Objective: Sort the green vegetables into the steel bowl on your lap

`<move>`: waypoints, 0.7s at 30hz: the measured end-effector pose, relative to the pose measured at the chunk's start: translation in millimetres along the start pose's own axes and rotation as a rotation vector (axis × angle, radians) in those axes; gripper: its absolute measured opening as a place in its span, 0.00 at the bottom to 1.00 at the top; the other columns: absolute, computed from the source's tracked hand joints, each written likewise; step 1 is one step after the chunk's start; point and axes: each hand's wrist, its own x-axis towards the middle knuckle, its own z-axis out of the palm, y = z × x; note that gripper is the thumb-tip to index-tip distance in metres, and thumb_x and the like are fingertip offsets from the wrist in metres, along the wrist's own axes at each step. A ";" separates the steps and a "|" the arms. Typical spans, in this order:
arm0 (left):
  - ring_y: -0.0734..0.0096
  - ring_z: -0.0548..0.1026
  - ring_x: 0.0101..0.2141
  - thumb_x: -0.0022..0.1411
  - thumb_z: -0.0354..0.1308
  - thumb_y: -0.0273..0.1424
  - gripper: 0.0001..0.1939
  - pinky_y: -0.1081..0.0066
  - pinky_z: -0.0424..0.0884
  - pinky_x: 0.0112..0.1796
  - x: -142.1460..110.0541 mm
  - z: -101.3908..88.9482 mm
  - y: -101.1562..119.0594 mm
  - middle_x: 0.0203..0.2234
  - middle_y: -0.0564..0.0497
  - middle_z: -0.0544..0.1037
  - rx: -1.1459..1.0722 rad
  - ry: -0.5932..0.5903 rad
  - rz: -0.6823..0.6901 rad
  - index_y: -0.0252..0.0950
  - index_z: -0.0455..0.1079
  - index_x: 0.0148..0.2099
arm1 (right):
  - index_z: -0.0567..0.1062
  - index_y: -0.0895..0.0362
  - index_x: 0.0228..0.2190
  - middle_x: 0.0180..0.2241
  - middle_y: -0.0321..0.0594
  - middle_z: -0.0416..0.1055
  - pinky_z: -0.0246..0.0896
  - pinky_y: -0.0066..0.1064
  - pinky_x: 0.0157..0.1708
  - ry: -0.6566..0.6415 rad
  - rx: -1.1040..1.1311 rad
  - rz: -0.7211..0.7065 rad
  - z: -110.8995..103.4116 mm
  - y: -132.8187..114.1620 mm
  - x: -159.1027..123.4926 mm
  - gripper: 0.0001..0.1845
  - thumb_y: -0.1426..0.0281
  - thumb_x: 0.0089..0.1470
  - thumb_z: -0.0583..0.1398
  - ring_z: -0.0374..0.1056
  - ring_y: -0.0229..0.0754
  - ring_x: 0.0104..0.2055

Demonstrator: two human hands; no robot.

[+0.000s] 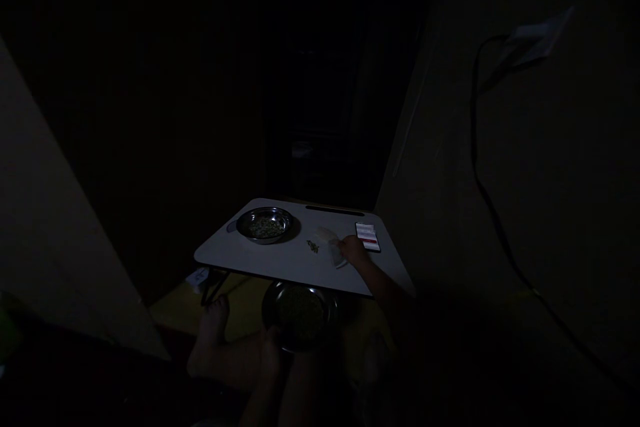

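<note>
The scene is very dark. My right hand is over the right part of a small white table, its fingers closed on a pale, thin, see-through piece that looks like plastic. To the left of these fingers lies a little heap of small greenish-brown bits. Below the table's front edge, a wide metal bowl with dark green contents rests by my legs. My left hand grips its near left rim; the fingers show only dimly. A second metal bowl, with pale green pieces inside, stands on the table's left side.
A lit phone lies just beyond my right hand. The tabletop has a dark slot along its back edge. On the right wall a cable hangs from a socket. My foot is near the folding table leg.
</note>
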 end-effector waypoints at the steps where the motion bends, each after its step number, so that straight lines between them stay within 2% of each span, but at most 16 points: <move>1: 0.66 0.70 0.26 0.46 0.45 0.24 0.09 0.64 0.64 0.29 -18.4 12.4 12.9 0.18 0.47 0.68 -0.166 -0.004 -0.091 0.36 0.65 0.23 | 0.73 0.63 0.29 0.30 0.47 0.72 0.52 0.22 0.23 0.015 0.011 -0.015 -2.9 2.7 0.8 0.16 0.66 0.50 0.50 0.67 0.37 0.30; 2: 0.66 0.69 0.25 0.46 0.45 0.24 0.08 0.64 0.65 0.27 -33.8 22.1 24.9 0.17 0.47 0.68 -0.296 -0.052 -0.190 0.37 0.64 0.22 | 0.73 0.62 0.29 0.30 0.46 0.72 0.51 0.22 0.23 0.036 0.008 -0.033 -5.8 5.9 1.1 0.15 0.66 0.50 0.50 0.66 0.37 0.31; 4: 0.66 0.68 0.22 0.46 0.45 0.26 0.08 0.64 0.65 0.25 -53.1 31.0 45.4 0.14 0.48 0.65 -0.450 -0.046 -0.319 0.37 0.62 0.21 | 0.73 0.60 0.31 0.31 0.44 0.72 0.51 0.22 0.25 0.062 -0.017 -0.085 -10.9 12.9 0.5 0.14 0.66 0.50 0.51 0.66 0.37 0.32; 7: 0.67 0.67 0.20 0.44 0.45 0.27 0.05 0.67 0.64 0.21 -57.6 23.7 66.1 0.12 0.49 0.64 -0.529 0.005 -0.386 0.37 0.61 0.21 | 0.72 0.56 0.32 0.33 0.41 0.71 0.51 0.23 0.27 0.055 -0.075 -0.194 -15.8 20.5 -2.2 0.13 0.66 0.51 0.50 0.65 0.36 0.34; 10: 0.67 0.68 0.21 0.44 0.45 0.27 0.05 0.68 0.64 0.21 -53.7 14.1 74.4 0.13 0.49 0.64 -0.522 0.018 -0.400 0.37 0.61 0.23 | 0.73 0.56 0.32 0.33 0.40 0.71 0.51 0.23 0.29 -0.020 -0.144 -0.291 -15.9 21.1 -4.8 0.12 0.69 0.50 0.50 0.64 0.36 0.35; 14: 0.67 0.68 0.22 0.47 0.43 0.27 0.08 0.66 0.64 0.24 -53.1 17.5 65.7 0.16 0.48 0.66 -0.401 -0.048 -0.344 0.37 0.63 0.26 | 0.72 0.56 0.32 0.34 0.40 0.71 0.51 0.24 0.31 -0.072 -0.217 -0.314 -10.9 14.2 -4.5 0.11 0.70 0.49 0.51 0.64 0.38 0.36; 17: 0.68 0.68 0.22 0.51 0.39 0.26 0.12 0.64 0.64 0.26 -51.9 25.6 47.4 0.17 0.47 0.67 -0.216 -0.139 -0.301 0.36 0.64 0.30 | 0.71 0.57 0.34 0.36 0.41 0.70 0.51 0.24 0.33 -0.089 -0.238 -0.301 -6.0 8.4 -0.4 0.12 0.71 0.50 0.50 0.64 0.38 0.38; 21: 0.68 0.70 0.26 0.55 0.35 0.25 0.16 0.61 0.64 0.30 -48.1 35.0 17.3 0.23 0.45 0.70 -0.117 -0.194 -0.243 0.36 0.65 0.35 | 0.70 0.59 0.36 0.38 0.43 0.69 0.52 0.23 0.36 -0.125 -0.222 -0.298 0.2 3.6 7.2 0.13 0.73 0.50 0.50 0.64 0.38 0.40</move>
